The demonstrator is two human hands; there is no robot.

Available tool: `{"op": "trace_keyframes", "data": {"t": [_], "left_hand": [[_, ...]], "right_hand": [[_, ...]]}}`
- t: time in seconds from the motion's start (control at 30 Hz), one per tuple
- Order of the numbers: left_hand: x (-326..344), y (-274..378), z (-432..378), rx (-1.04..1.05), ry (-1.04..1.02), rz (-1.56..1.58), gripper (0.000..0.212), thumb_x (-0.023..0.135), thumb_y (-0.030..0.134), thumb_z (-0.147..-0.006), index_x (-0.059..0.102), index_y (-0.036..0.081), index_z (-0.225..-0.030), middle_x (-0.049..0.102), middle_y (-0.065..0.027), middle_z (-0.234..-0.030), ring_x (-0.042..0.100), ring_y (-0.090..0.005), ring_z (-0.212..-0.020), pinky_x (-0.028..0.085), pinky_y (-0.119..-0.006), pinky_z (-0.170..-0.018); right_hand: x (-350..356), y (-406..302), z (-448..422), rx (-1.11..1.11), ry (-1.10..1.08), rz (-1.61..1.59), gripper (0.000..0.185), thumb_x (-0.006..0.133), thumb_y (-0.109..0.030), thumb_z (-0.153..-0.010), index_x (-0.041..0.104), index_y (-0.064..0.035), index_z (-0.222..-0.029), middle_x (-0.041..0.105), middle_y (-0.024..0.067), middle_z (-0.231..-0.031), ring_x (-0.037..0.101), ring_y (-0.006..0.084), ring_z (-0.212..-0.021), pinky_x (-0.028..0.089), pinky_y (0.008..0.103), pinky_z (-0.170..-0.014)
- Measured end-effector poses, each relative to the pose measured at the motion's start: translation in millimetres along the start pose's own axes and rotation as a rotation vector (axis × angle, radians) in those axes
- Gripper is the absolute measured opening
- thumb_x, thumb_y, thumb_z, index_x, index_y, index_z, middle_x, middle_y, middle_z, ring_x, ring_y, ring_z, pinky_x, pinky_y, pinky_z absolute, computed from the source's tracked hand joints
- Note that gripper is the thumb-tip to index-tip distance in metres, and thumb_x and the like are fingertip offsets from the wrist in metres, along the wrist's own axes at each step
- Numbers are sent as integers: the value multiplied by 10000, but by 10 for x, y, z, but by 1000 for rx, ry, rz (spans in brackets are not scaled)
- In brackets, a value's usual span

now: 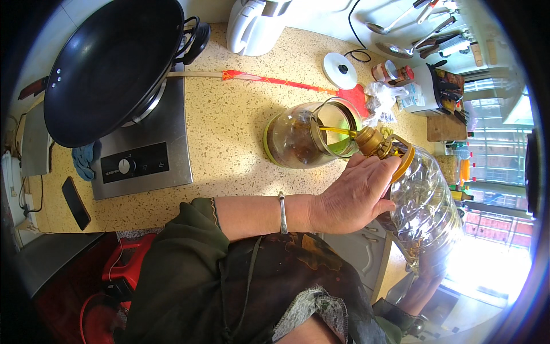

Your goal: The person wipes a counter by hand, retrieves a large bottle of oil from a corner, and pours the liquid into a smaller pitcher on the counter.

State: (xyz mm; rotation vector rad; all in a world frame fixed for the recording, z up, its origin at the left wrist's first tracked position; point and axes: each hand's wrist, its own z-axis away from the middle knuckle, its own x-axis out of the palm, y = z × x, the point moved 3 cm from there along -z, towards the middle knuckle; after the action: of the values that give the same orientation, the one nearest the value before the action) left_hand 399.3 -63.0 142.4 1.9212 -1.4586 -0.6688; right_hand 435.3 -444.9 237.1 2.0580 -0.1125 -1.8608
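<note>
My left hand (359,193) grips a large clear plastic oil jug (425,198) near its neck and yellow handle (404,159). The jug is tipped over, and a thin stream of yellow oil (335,129) runs from its mouth into a wide glass jar (296,133). Dark brown contents sit inside the jar, which stands on the speckled counter (232,129). At the jug's lower end my right hand (432,262) holds it from below; glare and the jug hide part of its fingers.
A black wok (111,69) rests over a steel cooktop (176,163). Behind the jar lie a white lid with a black knob (339,71), a red-wrapped stick (279,81) and a plastic bag (380,101). A white kettle (258,30), knife block (425,90) and phone (76,203) are also there.
</note>
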Motion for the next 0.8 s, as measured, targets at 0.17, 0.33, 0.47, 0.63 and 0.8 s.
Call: {"op": "trace_keyframes", "data": {"t": [0.17,0.33,0.47,0.63,0.8], "left_hand": [[0,-13,11,-12,-2,12,864,846,114,-781,323,-37,-1452,563,-76,-921,575,-280,-913,390,-446,-906],[-5,-5,2,-16,11,13,877,850,108,-772,320,-30,-1457,564,-69,-904,575,-273,-916,386,-443,-908],[-18,-13,4,-11,20,14,882,850,106,-770,317,-30,-1460,565,-69,-903,575,-275,-917,383,-449,-911],[9,-29,18,-12,26,-5,886,848,108,-774,310,-31,-1464,557,-67,-895,573,-272,-919,383,-449,-915],[-18,-33,22,-18,15,25,883,846,110,-782,306,-32,-1466,549,-66,-894,567,-267,-910,383,-447,-917]], "right_hand": [[163,226,37,315,-79,-1225,680,720,-256,-927,423,-84,-1514,618,83,-1402,542,214,-1317,436,393,-1127],[331,471,80,4,8,-710,663,582,-267,-1005,291,-96,-1576,519,126,-1506,522,269,-1341,462,438,-1102],[172,327,25,-14,-73,108,918,661,-314,-973,66,-32,-1612,361,57,-1635,353,285,-1481,99,514,-1272],[3,30,-41,184,-207,-130,843,629,-259,-994,95,-77,-1621,363,93,-1627,375,270,-1463,175,499,-1262],[109,275,-12,200,-112,-312,719,559,-302,-1029,195,-101,-1616,352,138,-1622,326,262,-1486,189,487,-1264]]}}
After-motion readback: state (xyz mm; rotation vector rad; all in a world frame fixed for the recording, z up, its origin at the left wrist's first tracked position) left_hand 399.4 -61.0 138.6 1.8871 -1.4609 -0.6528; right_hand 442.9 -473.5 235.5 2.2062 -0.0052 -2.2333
